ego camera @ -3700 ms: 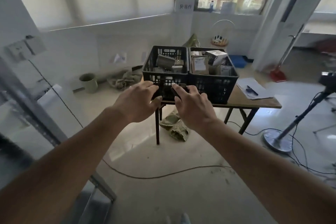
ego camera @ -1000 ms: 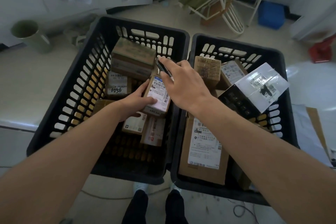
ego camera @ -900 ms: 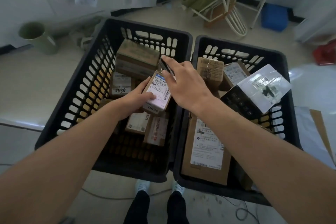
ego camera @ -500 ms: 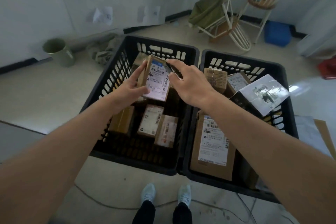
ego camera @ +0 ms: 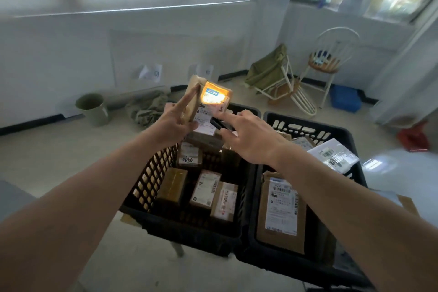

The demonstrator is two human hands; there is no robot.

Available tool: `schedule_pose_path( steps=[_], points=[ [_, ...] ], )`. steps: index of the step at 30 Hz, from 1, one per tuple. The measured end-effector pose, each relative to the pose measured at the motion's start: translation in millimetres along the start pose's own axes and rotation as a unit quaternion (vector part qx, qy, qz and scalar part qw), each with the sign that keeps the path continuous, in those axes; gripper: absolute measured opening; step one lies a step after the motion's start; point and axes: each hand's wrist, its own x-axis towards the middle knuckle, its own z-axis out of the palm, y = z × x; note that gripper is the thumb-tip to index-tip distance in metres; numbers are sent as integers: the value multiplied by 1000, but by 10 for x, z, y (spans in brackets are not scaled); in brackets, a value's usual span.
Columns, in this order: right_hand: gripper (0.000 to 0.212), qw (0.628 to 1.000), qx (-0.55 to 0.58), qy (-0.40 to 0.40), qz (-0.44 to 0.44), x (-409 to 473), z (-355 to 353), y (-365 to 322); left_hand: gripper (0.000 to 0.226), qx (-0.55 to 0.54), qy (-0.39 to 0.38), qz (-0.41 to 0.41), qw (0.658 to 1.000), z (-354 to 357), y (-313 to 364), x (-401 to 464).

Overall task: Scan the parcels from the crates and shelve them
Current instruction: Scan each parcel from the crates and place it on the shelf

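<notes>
My left hand (ego camera: 174, 123) holds a small brown parcel (ego camera: 208, 99) upright above the left black crate (ego camera: 151, 173), its white label facing me. A bright orange light patch falls on the top of that label. My right hand (ego camera: 251, 140) grips a small black scanner (ego camera: 221, 124) just below and right of the parcel, pointing at it. Several labelled cardboard parcels lie in the left crate. The right black crate (ego camera: 350, 140) holds a large flat brown parcel (ego camera: 282, 211) and a white plastic-wrapped one (ego camera: 334, 155).
Both crates stand side by side on a small table. Behind them on the floor are a green bucket (ego camera: 92, 109), a heap of cloth (ego camera: 147, 109), a tipped white chair with green fabric (ego camera: 277, 78), a wooden-seat stool (ego camera: 324, 64) and a blue bin (ego camera: 346, 99).
My left hand has lifted the parcel out of the left crate to above its rim. My right hand followed with the scanner, and an orange light now shines on the label.
</notes>
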Motion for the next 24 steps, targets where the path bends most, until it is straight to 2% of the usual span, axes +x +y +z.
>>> schedule_pose_path(
  steps=[16,24],
  points=[
    [48,999,-7,-45,-7,-411,-378,-490,102,10,6,81,997,-506,241,-105],
    [47,998,-11,-60,-6,-501,-417,-566,101,26,11,87,996,-612,213,-89]
  ],
)
